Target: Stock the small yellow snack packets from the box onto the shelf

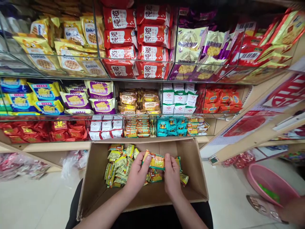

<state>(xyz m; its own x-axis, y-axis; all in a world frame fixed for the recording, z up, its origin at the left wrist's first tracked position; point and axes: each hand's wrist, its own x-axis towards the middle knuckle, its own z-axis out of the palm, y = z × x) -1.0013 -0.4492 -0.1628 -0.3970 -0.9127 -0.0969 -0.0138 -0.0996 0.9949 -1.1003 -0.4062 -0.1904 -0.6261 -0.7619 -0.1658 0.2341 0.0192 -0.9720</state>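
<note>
Both my hands grip one small yellow, orange and green snack packet (157, 161) by its two ends, just over a cardboard box (91, 178). My left hand (137, 173) is closed on the packet's left end, its thumb on top. At the right end, my right hand (172, 175) is closed with fingers and thumb pinching the wrapper. Beneath them, several similar orange-green packets (156, 178) lie in the box, partly hidden by my hands. Many pale yellow-green packets (119, 167) are heaped in the box's left half.
Glass-fronted shelves (71, 118) of packaged biscuits stand right behind the box. Similar orange packets (137, 127) are stacked on the lowest shelf, beside teal packets (172, 126). On the floor at right are a pink basin (267, 181) and another person's sandalled foot (262, 206). Plastic bags (71, 165) sit at left.
</note>
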